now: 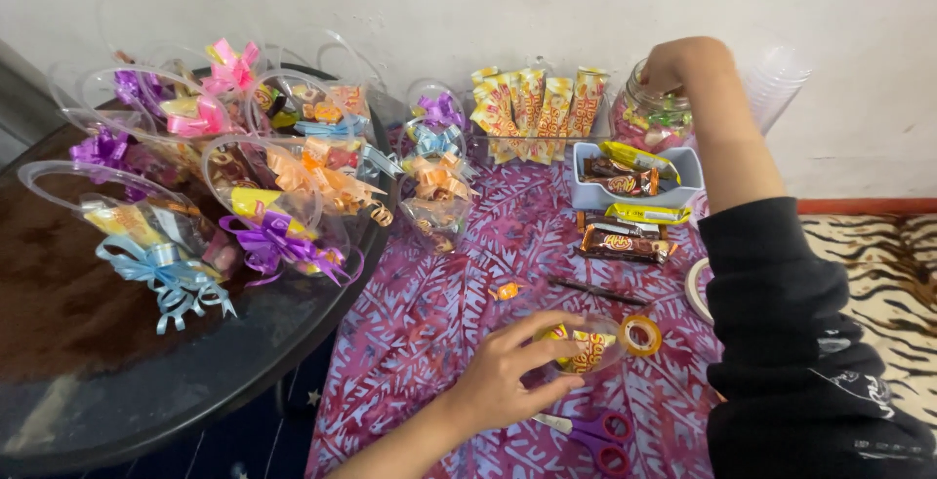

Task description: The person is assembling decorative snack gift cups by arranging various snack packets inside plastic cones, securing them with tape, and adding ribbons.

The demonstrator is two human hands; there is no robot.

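Open patterned cloth (439,313) mid-desk, passable. Blocked left by ribboned gift cups (264,196), behind by snack packets (537,108), grey tray (634,181) and candy jar (649,113); scissors (595,435) near front edge.

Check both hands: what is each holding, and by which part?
Left hand grips a clear plastic cup lying sideways, around its body. Right hand reaches into the candy jar; any hold is hidden.

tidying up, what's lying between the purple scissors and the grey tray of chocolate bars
In the head view, between the scissors and the grey tray lie a clear cup, a dark pen and loose chocolate bars.
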